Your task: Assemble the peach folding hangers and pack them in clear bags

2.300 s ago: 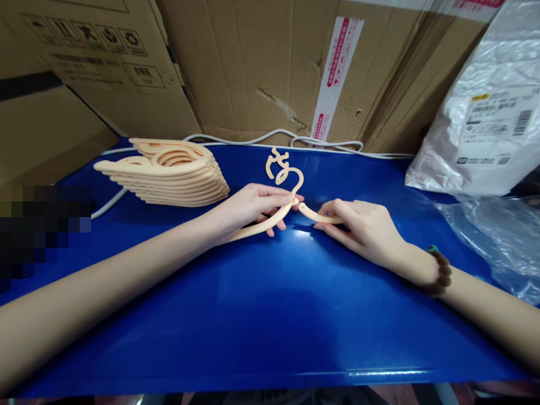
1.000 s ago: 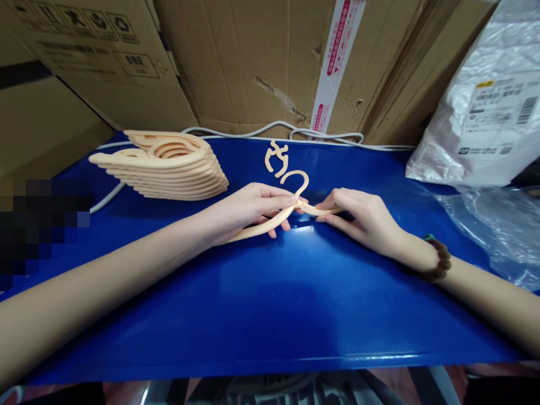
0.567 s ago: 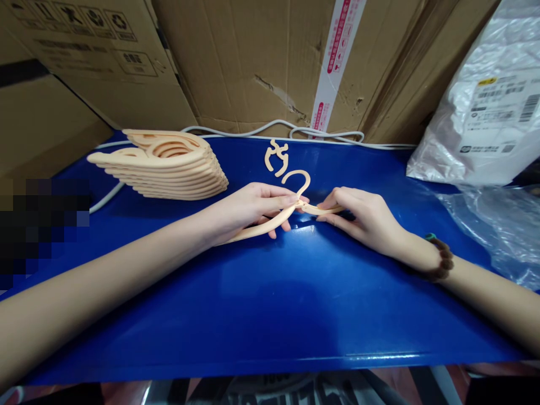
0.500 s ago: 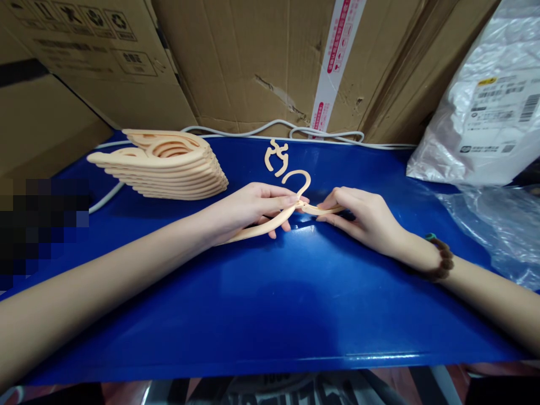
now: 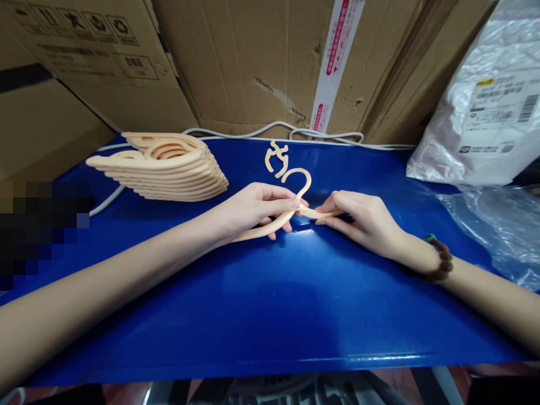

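A cream-coloured clothes hanger [image 5: 278,223] is held low over the blue table, its hook pointing up and away from me. My left hand [image 5: 270,208] is closed on the hanger near the base of the hook, thumb on top. Between thumb and fingers, my right hand [image 5: 358,219] pinches the hanger's right arm; the outer end is hidden by that hand. Just behind the hook lie small cream hook-shaped pieces [image 5: 282,163]. To the left, a stack of folded cream hangers [image 5: 169,174] rests on the table.
Cardboard boxes [image 5: 236,62] stand along the back of the blue table [image 5: 253,315]. A white cable [image 5: 253,133] runs along their foot. At the right are a labelled plastic parcel bag [image 5: 447,129] and clear plastic film [image 5: 493,225].
The hanger's two arms sit slightly differently at the middle, where the joint now looks closer together. Both hands keep their hold and have barely moved.
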Demonstrator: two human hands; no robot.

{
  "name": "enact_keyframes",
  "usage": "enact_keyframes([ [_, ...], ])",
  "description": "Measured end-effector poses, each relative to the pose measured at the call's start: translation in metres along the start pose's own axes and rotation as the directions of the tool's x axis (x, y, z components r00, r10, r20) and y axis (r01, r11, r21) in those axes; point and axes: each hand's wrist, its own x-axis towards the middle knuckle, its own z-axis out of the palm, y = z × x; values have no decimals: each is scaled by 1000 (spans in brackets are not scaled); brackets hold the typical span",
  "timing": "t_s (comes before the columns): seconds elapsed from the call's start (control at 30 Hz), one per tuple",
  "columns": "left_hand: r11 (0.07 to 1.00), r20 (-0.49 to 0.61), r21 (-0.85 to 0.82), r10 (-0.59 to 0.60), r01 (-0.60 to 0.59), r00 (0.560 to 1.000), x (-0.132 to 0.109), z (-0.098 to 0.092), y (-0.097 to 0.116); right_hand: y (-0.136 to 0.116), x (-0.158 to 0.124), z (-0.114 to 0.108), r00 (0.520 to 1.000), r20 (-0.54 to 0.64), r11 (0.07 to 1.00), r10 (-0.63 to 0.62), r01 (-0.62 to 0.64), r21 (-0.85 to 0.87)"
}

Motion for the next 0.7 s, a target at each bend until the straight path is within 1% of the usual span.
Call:
enact_keyframes([
  [0.27,998,-28,42,39,-37,999,-2,1,0,0,0,-1,1000,4,1000,-7,7,13],
  [0.5,994,-55,100,46,-40,997,-3,3,2,-1,0,-1,1000,27,1000,9,-9,12],
  [0.7,991,-77,131,43,-33,996,-5,6,4,2,0,0,1000,26,1000,-6,5,5],
])
